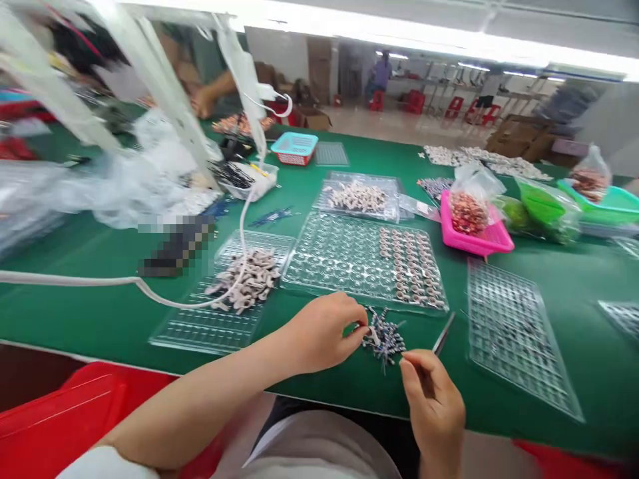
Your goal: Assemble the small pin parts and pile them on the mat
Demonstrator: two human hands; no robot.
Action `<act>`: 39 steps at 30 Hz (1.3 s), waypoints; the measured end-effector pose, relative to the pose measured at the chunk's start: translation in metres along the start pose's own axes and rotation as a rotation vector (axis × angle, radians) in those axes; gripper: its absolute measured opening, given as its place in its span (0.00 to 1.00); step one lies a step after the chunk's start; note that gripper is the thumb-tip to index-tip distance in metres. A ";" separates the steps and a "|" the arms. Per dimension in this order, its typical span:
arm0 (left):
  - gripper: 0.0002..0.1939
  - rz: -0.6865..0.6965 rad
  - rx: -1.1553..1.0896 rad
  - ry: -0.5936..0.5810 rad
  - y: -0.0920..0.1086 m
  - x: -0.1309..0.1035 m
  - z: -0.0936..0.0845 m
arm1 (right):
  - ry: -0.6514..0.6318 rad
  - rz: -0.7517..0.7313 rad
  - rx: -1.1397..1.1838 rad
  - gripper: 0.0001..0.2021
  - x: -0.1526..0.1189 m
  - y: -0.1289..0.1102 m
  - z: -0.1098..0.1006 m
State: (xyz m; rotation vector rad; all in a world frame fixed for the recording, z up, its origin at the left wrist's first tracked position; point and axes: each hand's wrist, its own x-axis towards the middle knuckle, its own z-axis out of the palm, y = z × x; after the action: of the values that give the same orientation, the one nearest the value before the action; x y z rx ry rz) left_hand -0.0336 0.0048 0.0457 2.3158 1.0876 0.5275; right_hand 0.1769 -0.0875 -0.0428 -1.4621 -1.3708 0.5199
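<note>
My left hand pinches a small pale piece between thumb and fingers, over a loose pile of small dark-and-silver parts with thin leads. On the pile's right side, my right hand is closed, thumb and index fingertip together at the pile's edge; anything tiny between those tips is too small to make out. Metal tweezers stick out past its knuckles, their lower part hidden by the hand. Just beyond both hands lies a clear blister tray, its right-hand columns filled with small ring-shaped pieces.
Left, another clear tray carries heaped beige pieces, with a white cable looping over it. Right stands a tray of dark parts. Farther back are a pink basket, white pieces and a co-worker's hand.
</note>
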 end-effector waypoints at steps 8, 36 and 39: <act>0.14 -0.495 0.295 0.398 -0.074 -0.066 -0.080 | 0.034 0.077 0.030 0.14 -0.002 -0.002 0.004; 0.15 -0.287 0.290 -0.088 -0.062 0.187 0.030 | 0.006 -0.228 0.110 0.05 0.003 -0.004 0.009; 0.13 -0.322 0.252 -0.072 -0.060 0.187 0.031 | -0.022 -0.213 0.117 0.05 0.003 -0.004 0.006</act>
State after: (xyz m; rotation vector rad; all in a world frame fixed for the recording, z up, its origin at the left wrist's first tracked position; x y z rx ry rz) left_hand 0.0609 0.1760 0.0085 2.2781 1.5285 0.1912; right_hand 0.1701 -0.0829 -0.0405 -1.2036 -1.4679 0.4716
